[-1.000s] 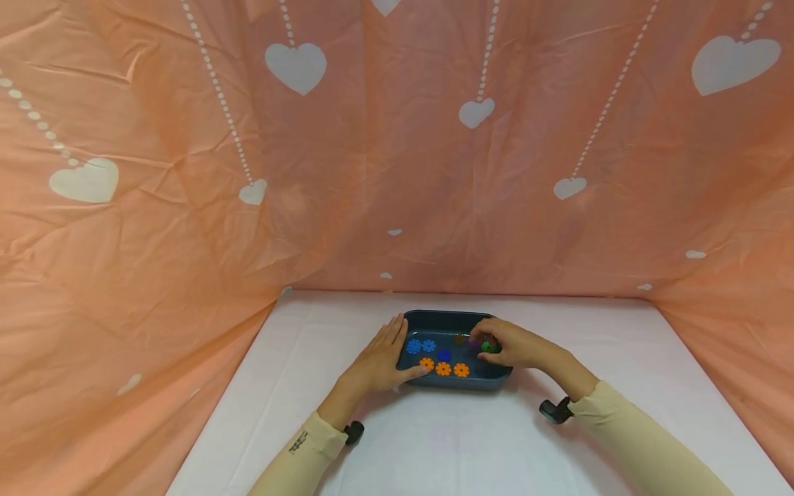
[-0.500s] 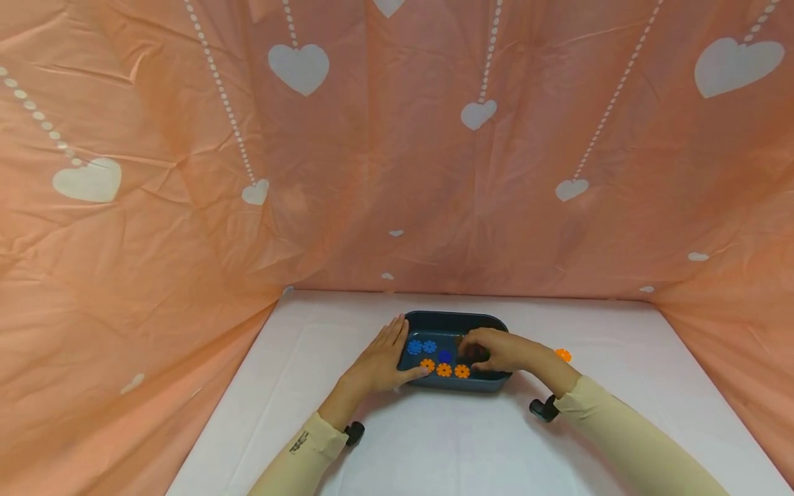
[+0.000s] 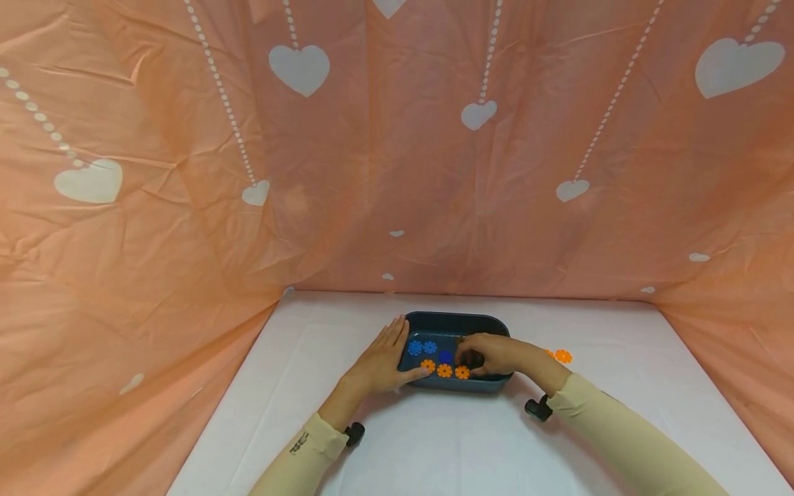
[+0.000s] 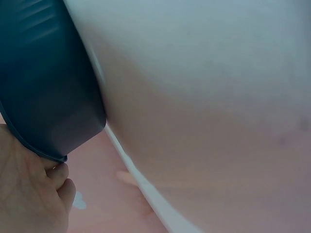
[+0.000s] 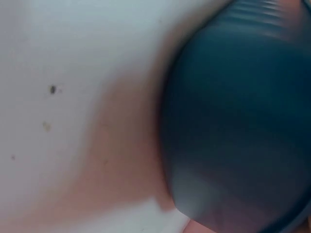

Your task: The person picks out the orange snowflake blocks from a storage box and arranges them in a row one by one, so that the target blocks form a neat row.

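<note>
A dark blue-grey tray [image 3: 455, 322] stands on the table, holding several flower-shaped plastic discs. My left hand [image 3: 375, 362] lies along its left side, fingers straight against the rim and thumb reaching over the front corner. Inside the tray's right part is my right hand [image 3: 493, 353], fingers bent downward; whether they pinch a disc is hidden. Just left of its fingertips lies a dark blue disc [image 3: 445, 357]. Orange discs [image 3: 444, 370] form a row along the front, the rightmost close to the right thumb. Light blue discs [image 3: 414, 348] sit at the left.
Behind the right forearm, orange discs [image 3: 563, 356] lie on the white table [image 3: 446, 441], one partly covered by the arm. A peach curtain with white hearts [image 3: 397, 172] hangs behind and at the sides. Both wrists wear small black cameras [image 3: 538, 408].
My right hand has moved left and slightly nearer within the tray, covering the green and purple discs seen earlier. Orange discs behind the forearm have come into sight. The left hand stays put.
</note>
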Tool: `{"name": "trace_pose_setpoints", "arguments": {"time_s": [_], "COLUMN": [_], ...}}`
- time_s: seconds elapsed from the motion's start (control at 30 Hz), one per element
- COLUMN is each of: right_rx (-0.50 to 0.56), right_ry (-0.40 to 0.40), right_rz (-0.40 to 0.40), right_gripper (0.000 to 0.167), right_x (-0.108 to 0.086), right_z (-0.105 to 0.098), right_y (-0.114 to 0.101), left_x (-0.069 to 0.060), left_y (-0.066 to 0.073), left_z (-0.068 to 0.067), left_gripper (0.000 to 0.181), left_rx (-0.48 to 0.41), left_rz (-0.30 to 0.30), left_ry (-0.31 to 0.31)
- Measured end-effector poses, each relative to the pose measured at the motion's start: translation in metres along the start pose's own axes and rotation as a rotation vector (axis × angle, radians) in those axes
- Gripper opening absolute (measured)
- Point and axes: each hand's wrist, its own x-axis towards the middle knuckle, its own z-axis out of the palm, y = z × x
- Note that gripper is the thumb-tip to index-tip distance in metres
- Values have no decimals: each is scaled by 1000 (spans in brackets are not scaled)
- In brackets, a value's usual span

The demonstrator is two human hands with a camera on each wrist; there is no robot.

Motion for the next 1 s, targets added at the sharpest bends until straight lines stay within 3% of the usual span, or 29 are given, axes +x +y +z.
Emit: {"name": "trace_pose_setpoints", "arguments": {"time_s": [0.27, 0.8, 1.0], "right_rx": [-14, -25, -22], "right_ry": [-2, 16, 26], "right_rz": [-41, 4, -24], "right_gripper": [25, 24, 23], "right_x": [3, 2, 1], "right_z": [2, 3, 4], "right_y": [-1, -2, -2], "left_x": [-1, -1, -1], "left_y": [3, 2, 2], "left_z": [-2, -2, -1], "left_gripper": [117, 117, 117], "left_rx": [7, 13, 15], "left_rz": [-4, -4, -6], "left_ry": [1, -5, -13]}}
